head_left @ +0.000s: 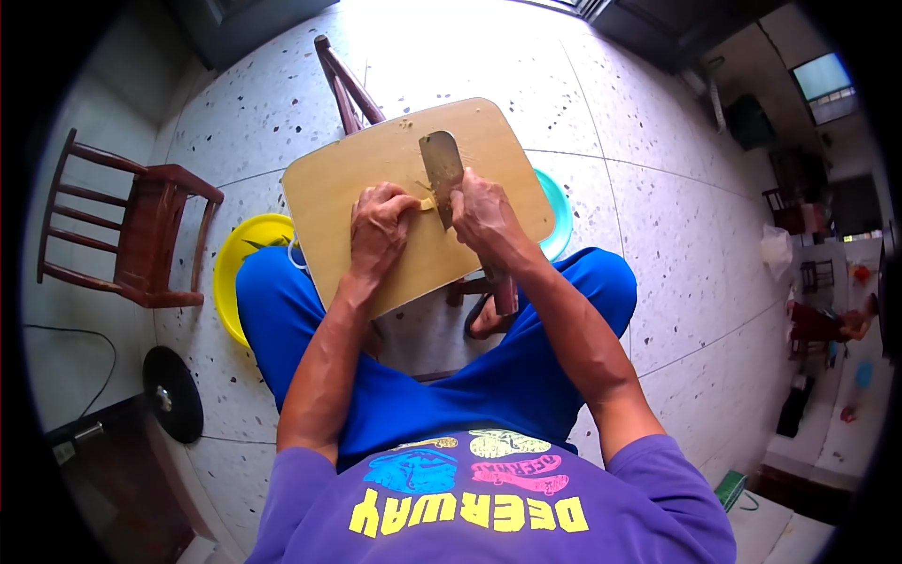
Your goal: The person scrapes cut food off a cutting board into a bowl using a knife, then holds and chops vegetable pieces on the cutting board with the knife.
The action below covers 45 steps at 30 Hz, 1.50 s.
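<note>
A cleaver (438,160) with a broad dark blade is gripped in my right hand (484,218), its edge over the wooden cutting board (324,188). My left hand (381,226) rests on the board with fingers curled and pressed together, holding a small yellow food piece (427,204) right beside the blade. Its exact kind is too small to tell. Thin shreds lie on the board near the blade, and bits stick to the metal. A few crumbs sit by the far edge. The cleaver's handle is mostly hidden by my right hand.
A yellow basin (225,273) with green leaves stands left of the board, a turquoise basin (556,211) to the right. A wooden chair (141,230) is at far left. Wooden legs (343,85) show beyond the board. Another person (827,322) is at far right.
</note>
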{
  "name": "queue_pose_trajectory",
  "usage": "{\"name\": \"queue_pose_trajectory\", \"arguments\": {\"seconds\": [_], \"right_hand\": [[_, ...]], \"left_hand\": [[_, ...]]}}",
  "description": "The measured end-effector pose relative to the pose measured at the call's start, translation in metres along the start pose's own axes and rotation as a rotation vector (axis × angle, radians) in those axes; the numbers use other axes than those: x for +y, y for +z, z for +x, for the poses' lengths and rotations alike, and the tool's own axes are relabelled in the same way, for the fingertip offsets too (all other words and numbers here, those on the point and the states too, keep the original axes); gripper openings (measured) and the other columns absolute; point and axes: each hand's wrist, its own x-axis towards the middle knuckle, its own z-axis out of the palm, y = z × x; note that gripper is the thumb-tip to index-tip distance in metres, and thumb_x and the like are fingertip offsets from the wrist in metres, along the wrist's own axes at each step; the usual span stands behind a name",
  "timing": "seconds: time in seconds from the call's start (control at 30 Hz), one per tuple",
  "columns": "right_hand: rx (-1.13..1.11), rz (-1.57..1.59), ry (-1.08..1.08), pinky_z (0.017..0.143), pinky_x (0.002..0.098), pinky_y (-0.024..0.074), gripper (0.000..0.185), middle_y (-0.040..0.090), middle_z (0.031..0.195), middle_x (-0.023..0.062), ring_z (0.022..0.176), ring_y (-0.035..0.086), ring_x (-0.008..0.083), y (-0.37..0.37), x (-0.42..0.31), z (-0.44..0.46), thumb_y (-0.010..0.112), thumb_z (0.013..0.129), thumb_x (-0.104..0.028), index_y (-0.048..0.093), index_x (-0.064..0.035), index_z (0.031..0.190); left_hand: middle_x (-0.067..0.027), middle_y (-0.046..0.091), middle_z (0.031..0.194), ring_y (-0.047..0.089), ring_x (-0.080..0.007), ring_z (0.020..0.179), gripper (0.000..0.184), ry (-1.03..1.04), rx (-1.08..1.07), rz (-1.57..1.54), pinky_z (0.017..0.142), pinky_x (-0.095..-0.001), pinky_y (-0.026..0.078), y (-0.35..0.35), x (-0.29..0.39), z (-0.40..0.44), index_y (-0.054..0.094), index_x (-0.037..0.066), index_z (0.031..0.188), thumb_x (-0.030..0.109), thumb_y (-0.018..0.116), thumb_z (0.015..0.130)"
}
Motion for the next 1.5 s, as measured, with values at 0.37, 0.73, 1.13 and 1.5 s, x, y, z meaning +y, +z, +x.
{"name": "queue_pose_trajectory", "arguments": {"seconds": [0.37,0.73,1.13,1.5], "right_hand": [[-0.004,-0.167,-0.119,0.076,0.0594,0.0549,0.012,0.069,0.083,0.0316,0.082,0.069,0.0531,0.001,-0.017,0.009,0.057,0.094,-0.005,0.058,0.0061,0.091],[-0.005,-0.023,-0.002,0.062,0.0495,0.0591,0.017,0.068,0.073,0.028,0.063,0.072,0.0388,-0.003,-0.005,0.001,0.052,0.101,-0.009,0.056,0.0074,0.101],[0.022,-0.213,-0.051,0.081,0.058,0.0572,0.015,0.07,0.088,0.0332,0.088,0.07,0.0542,0.012,-0.018,0.017,0.057,0.094,-0.007,0.061,0.0074,0.099],[0.001,-0.005,0.004,0.062,0.049,0.057,0.017,0.067,0.074,0.0263,0.066,0.071,0.0382,0.001,-0.005,0.001,0.054,0.101,-0.01,0.056,0.0064,0.101]], "left_hand": [[-0.0037,0.073,0.101,0.066,-0.0293,0.101,0.011,0.024,0.006,0.02,0.092,-0.0424,0.051,0.002,-0.005,0.0,0.082,0.013,0.092,0.007,0.074,0.088],[-0.0082,0.072,0.101,0.066,-0.0313,0.1,0.011,0.027,0.012,0.012,0.093,-0.0423,0.053,0.0,0.0,0.002,0.081,0.008,0.096,0.004,0.076,0.087],[-0.0059,0.073,0.101,0.067,-0.0304,0.101,0.011,0.02,0.004,-0.008,0.094,-0.0422,0.051,0.002,-0.004,0.001,0.083,0.011,0.093,0.005,0.075,0.088],[-0.0105,0.074,0.1,0.068,-0.0317,0.098,0.011,0.004,-0.006,-0.018,0.09,-0.0411,0.054,-0.004,-0.001,0.003,0.08,0.004,0.095,0.001,0.074,0.086]]}}
